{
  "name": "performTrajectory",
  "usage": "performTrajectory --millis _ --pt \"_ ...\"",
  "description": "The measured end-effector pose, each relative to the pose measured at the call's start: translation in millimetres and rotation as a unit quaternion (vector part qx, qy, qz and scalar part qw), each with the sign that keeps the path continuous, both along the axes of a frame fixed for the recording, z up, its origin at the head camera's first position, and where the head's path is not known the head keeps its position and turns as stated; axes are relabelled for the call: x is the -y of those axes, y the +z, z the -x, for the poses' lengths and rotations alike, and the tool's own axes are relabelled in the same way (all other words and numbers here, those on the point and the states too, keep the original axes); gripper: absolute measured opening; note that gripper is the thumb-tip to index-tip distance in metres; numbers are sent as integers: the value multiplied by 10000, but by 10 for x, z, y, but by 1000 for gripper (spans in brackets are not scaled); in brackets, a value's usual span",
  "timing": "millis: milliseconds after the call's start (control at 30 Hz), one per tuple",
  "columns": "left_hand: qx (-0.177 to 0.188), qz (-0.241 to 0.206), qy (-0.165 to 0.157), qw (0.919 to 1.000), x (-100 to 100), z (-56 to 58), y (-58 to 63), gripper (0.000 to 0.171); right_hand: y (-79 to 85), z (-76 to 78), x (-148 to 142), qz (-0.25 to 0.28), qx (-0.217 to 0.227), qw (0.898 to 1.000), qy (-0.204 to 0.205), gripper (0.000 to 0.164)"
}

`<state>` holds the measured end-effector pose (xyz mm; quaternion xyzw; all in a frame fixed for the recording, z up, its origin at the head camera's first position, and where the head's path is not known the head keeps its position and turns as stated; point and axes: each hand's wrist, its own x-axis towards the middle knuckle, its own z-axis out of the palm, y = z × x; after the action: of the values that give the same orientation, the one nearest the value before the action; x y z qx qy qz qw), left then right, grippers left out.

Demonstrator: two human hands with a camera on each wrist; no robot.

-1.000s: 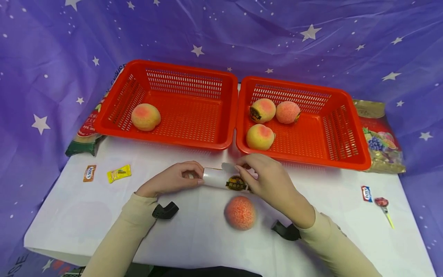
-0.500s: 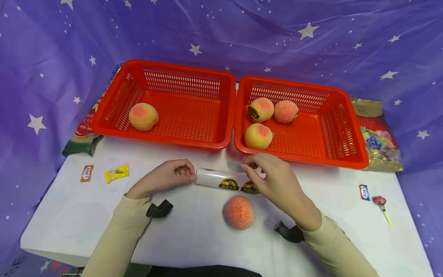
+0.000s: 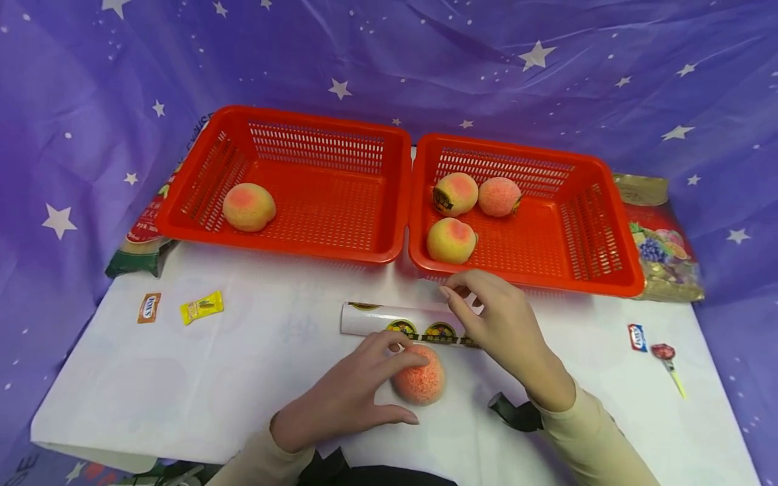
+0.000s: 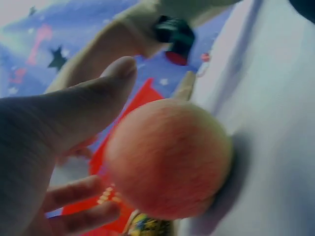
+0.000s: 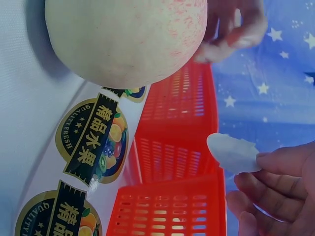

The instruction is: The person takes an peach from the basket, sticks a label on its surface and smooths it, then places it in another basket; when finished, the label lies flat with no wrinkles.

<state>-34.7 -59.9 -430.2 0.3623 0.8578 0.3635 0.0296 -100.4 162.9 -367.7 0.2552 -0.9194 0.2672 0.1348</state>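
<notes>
My left hand (image 3: 355, 388) reaches around the left side of a pink peach (image 3: 422, 379) on the white table, thumb and fingers spread. In the left wrist view its thumb and fingertips look apart from the fruit, though blurred. My right hand (image 3: 501, 320) pinches a peeled sticker (image 5: 234, 153) between thumb and finger, its pale back showing in the right wrist view. Just behind the peach lies a roll of stickers (image 3: 373, 320), white with black-and-gold fruit labels. Its right end is partly hidden by the right hand.
Two red baskets stand at the back: the left basket (image 3: 328, 251) holds one peach (image 3: 249, 207), the right basket (image 3: 535, 278) several. Wrapped candies (image 3: 202, 308) lie at the left, a lollipop (image 3: 664, 352) at the right. Snack bags (image 3: 659, 243) stick out beside the baskets.
My left hand has let go of the sticker roll and come forward to the peach. The right hand has drawn slightly right with the sticker, which has come away from the roll.
</notes>
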Motion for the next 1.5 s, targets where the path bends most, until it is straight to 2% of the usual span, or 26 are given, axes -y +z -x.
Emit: performTrajectory --millis 100,233,467,533,567,633,667,700,733,767,833,900,933,967,1000,1067,1167,1233,1267,1333,1400,1433,1500 --pt "-301 66 -91 9995 -124 -24 -63 70 -14 -11 -6 15 -20 10000 -17 7" --pt "-447 214 -119 9987 -223 -43 -157 74 -25 -26 -25 67 10 10000 -69 7" --pt "-599 212 93 9979 -362 -47 -273 70 -11 -30 -40 90 -16 9999 -89 8" --pt "-356 95 171 9992 -390 -37 -269 71 3 -29 -45 103 -38 9999 -109 8" --pt "-118 -36 205 9997 -399 -32 -260 71 10 -28 -51 112 -47 9998 -130 8" --pt "629 -408 240 9969 -398 -27 -213 72 29 -28 -63 162 -75 9997 -163 8" --pt "1114 -678 231 9912 -387 -24 -176 74 39 -27 -70 213 -104 9996 -171 8" --pt "1640 -1055 164 9807 -374 -16 -132 74 48 -29 -77 287 -144 9993 -175 8" --pt "2187 -1491 59 9643 -352 -8 -84 72 59 -31 -81 372 -186 9990 -172 8" --pt "2710 -2006 -90 9414 -324 3 -33 71 70 -33 -85 474 -240 9985 -152 8" --pt "3544 -2987 -479 8848 -259 35 73 71 95 -45 -85 737 -379 9965 -87 9" --pt "4134 -3709 -851 8272 -196 75 170 70 128 -60 -77 1020 -596 9930 -8 9" --pt "4320 -3956 -955 8048 -167 94 210 69 150 -72 -68 1154 -733 9906 34 9" --pt "4434 -4163 -1047 7868 -142 113 241 69 172 -86 -57 1275 -890 9878 74 8" --pt "4538 -4292 -1074 7735 -123 130 268 68 192 -100 -44 1377 -1059 9847 108 7" --pt "4732 -4476 -1046 7515 -95 164 290 68 232 -125 -4 1488 -1472 9777 197 6" --pt "4853 -4791 -1055 7238 -87 190 257 65 271 -166 77 1567 -2251 9605 465 13" --pt "4884 -4910 -1005 7144 -97 192 223 61 297 -184 144 1508 -2874 9429 749 15" --pt "4880 -4939 -966 7132 -102 190 207 59 308 -193 177 1486 -3174 9320 928 15" --pt "4834 -4901 -873 7201 -113 190 189 54 329 -203 240 1374 -3757 9079 1251 12" --pt "4810 -4839 -809 7266 -118 195 180 54 344 -213 279 1168 -4149 8891 1539 10" --pt "4812 -4811 -784 7286 -118 200 178 53 346 -216 289 1051 -4281 8821 1661 9" --pt "4823 -4776 -766 7303 -115 209 174 53 345 -224 292 763 -4418 8746 1847 9"
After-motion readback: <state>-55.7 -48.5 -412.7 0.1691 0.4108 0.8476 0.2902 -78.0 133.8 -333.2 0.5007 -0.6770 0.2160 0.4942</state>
